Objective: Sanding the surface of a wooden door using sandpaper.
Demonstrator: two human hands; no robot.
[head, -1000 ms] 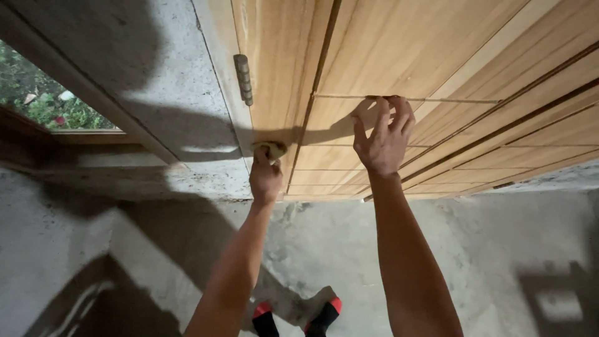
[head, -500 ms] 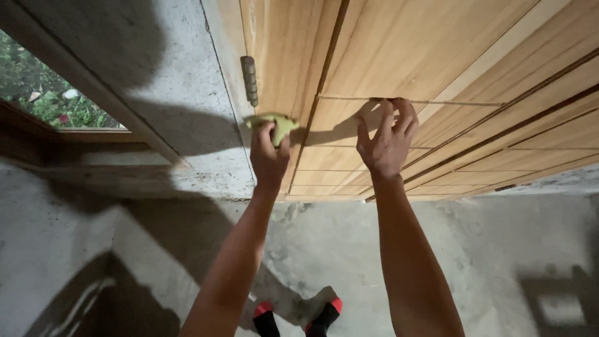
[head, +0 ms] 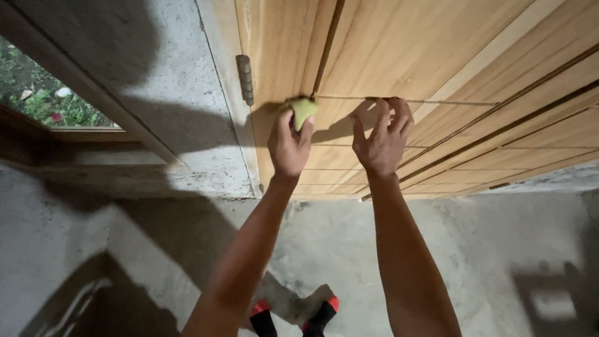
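Observation:
A wooden panelled door [head: 424,56] fills the upper right of the head view. My left hand [head: 288,146] presses a small yellow-green cloth [head: 304,111] against the door, right at the left end of a horizontal groove between two panels. My right hand [head: 380,140] rests its fingertips on the same groove a little to the right, fingers bent and spread, holding nothing.
A metal hinge [head: 245,78] joins the door to its frame beside a rough concrete wall [head: 168,68]. A window opening [head: 37,93] with greenery lies at far left. Below are the concrete floor [head: 349,249] and my feet in dark socks [head: 293,315].
My left hand has carried the cloth up and to the right, from the door's hinge-side edge to the groove near the right hand. The right hand has stayed put.

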